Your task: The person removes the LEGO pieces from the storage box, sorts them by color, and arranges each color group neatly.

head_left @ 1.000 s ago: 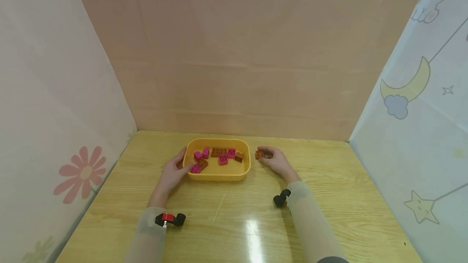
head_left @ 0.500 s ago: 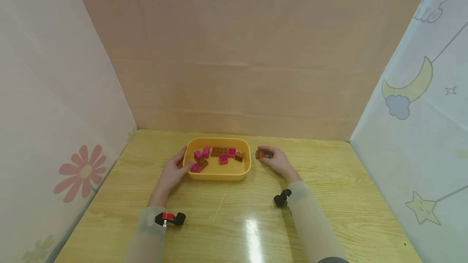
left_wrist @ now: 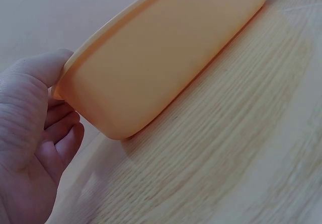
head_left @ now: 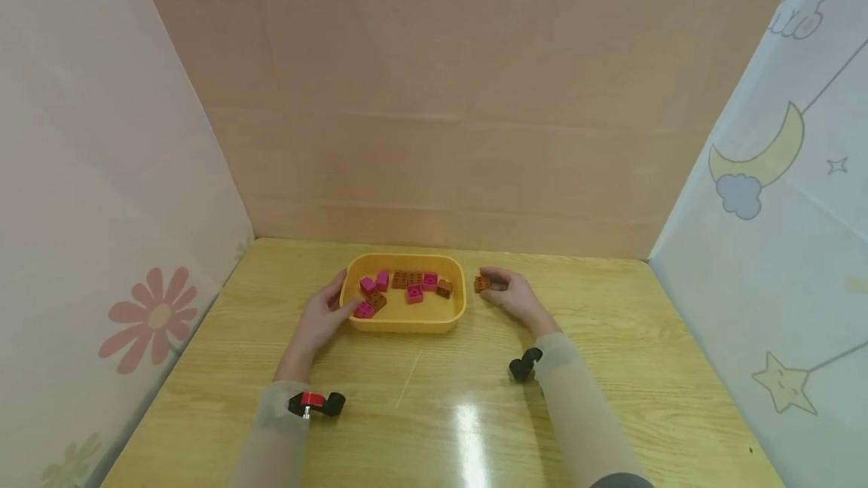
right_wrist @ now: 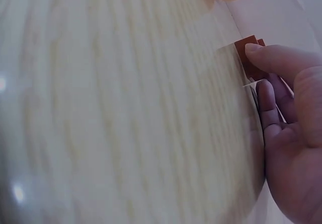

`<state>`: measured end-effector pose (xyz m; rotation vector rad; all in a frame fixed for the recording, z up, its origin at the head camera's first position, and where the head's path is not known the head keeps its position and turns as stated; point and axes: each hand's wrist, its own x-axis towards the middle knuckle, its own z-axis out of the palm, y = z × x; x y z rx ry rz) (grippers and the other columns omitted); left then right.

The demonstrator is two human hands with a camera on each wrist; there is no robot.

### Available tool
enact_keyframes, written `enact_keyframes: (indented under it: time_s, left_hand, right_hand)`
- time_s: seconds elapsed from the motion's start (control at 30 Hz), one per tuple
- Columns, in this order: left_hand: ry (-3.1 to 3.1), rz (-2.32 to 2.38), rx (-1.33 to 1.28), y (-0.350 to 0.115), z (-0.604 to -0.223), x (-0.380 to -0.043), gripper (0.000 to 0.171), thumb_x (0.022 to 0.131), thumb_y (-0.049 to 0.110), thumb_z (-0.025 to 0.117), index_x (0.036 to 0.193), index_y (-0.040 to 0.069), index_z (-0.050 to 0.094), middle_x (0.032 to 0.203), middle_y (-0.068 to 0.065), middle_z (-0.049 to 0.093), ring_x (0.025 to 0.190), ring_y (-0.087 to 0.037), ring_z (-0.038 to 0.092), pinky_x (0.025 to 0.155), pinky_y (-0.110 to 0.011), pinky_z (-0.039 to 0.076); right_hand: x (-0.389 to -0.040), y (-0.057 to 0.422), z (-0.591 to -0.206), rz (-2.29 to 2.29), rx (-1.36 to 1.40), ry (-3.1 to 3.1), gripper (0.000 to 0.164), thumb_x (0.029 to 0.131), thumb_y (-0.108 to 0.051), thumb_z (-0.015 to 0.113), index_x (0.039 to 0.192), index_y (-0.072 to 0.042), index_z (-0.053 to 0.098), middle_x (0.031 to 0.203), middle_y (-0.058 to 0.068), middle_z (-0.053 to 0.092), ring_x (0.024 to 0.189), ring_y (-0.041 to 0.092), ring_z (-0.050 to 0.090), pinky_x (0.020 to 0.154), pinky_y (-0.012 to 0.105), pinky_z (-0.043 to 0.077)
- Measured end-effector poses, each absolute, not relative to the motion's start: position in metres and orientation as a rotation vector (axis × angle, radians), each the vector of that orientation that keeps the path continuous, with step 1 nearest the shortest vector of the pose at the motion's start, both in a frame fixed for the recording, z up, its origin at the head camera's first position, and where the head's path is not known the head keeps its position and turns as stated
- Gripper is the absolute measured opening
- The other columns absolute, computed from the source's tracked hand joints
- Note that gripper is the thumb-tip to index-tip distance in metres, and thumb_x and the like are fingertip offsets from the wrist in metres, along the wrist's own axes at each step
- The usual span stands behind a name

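A yellow-orange plastic tray (head_left: 407,325) stands on the table, holding several pink and brown toy building bricks. My left hand (head_left: 324,318) grips its left end, with the thumb over the rim; the left wrist view shows the fingers under that rim beside the tray wall (left_wrist: 151,68). Just right of the tray, my right hand (head_left: 518,301) pinches a brown brick (head_left: 482,284) between thumb and fingers. In the right wrist view the thumb presses the side of this brick (right_wrist: 246,58), low by the table surface.
The wooden table (head_left: 434,398) runs up to a beige backdrop (head_left: 434,134). Pale patterned sheets stand at the left (head_left: 108,172) and right (head_left: 780,262). Inside the tray, a pink brick (head_left: 414,293) lies near the middle and a brown brick (head_left: 444,288) near the right end.
Both hands keep their holds, on the tray and on the brown brick. The head view has shifted very slightly; nothing else visibly moves.
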<state>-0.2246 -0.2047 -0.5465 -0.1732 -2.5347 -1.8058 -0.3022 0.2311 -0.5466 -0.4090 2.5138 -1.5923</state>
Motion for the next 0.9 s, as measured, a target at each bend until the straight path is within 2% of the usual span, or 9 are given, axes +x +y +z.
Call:
enact_keyframes:
  time_s: [0.13, 0.57, 0.77, 0.9]
  left_hand:
    - [-2.532, -1.810, -0.168, -0.204, -0.546, -0.224, 0.079, 0.105, 0.030, 0.073, 0.169, 0.009, 0.032, 0.174, -0.012, 0.031, 0.158, -0.035, 0.033, 0.125, -0.049, 0.034]
    - [-2.521, -1.816, -0.174, -0.205, -0.548, -0.225, 0.079, 0.105, 0.030, 0.072, 0.169, 0.010, 0.031, 0.174, -0.011, 0.030, 0.158, -0.034, 0.032, 0.126, -0.049, 0.033]
    - [-2.513, -1.830, -0.191, -0.205, -0.545, -0.224, 0.079, 0.105, 0.028, 0.072, 0.169, 0.007, 0.030, 0.174, -0.012, 0.030, 0.158, -0.034, 0.032, 0.125, -0.048, 0.034]
    - [-2.519, -1.833, -0.186, -0.205, -0.542, -0.222, 0.079, 0.105, 0.028, 0.072, 0.169, 0.006, 0.030, 0.174, -0.012, 0.029, 0.159, -0.034, 0.030, 0.126, -0.048, 0.032]
  right_hand:
    - [-0.306, 0.233, -0.547, -1.597, -0.363, 2.487, 0.060, 0.096, -0.008, 0.081, 0.152, -0.003, 0.059, 0.153, 0.017, 0.059, 0.134, 0.036, 0.061, 0.113, 0.050, 0.050]
    - [-0.296, 0.233, -0.538, -1.698, -0.265, 2.440, 0.064, 0.100, -0.013, 0.077, 0.158, -0.004, 0.052, 0.161, 0.014, 0.052, 0.149, 0.038, 0.046, 0.123, 0.055, 0.037]
    - [-0.287, 0.231, -0.538, -1.766, -0.194, 2.482, 0.061, 0.103, -0.022, 0.075, 0.159, -0.010, 0.053, 0.161, 0.009, 0.052, 0.148, 0.038, 0.048, 0.120, 0.060, 0.041]
    - [-0.281, 0.222, -0.531, -1.856, -0.214, 2.502, 0.057, 0.103, -0.023, 0.075, 0.156, -0.010, 0.057, 0.157, 0.009, 0.056, 0.143, 0.036, 0.054, 0.116, 0.052, 0.047]
